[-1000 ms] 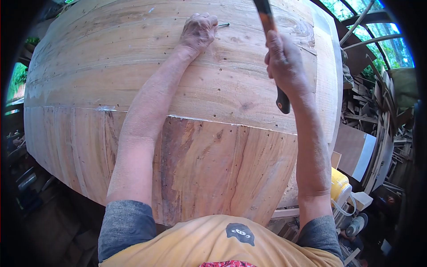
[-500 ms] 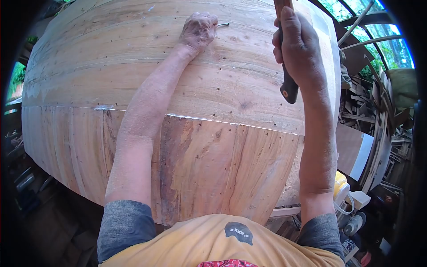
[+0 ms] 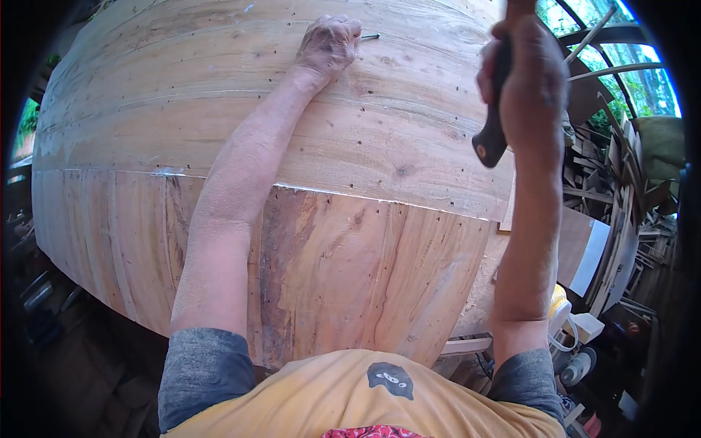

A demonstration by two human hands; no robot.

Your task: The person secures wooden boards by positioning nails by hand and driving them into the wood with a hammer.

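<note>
Left hand (image 3: 328, 47) clenches a thin rod (image 3: 372, 36) jutting toward the right hand (image 3: 533, 91), which I see gripping a black handle (image 3: 491, 137).

Tool (image 3: 492, 135): blk handle, brn upper pt, tilted, in my R hand (image 3: 527, 87) | Pin (image 3: 371, 36): thin, dk, at my L hand (image 3: 330, 47) | Planked wood (image 3: 409, 109): pale, dk-dotted, under L

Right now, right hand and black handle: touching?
Touching. The head view shows the right hand closed around the black handle, whose lower end sticks out beneath the curled fingers.
</note>
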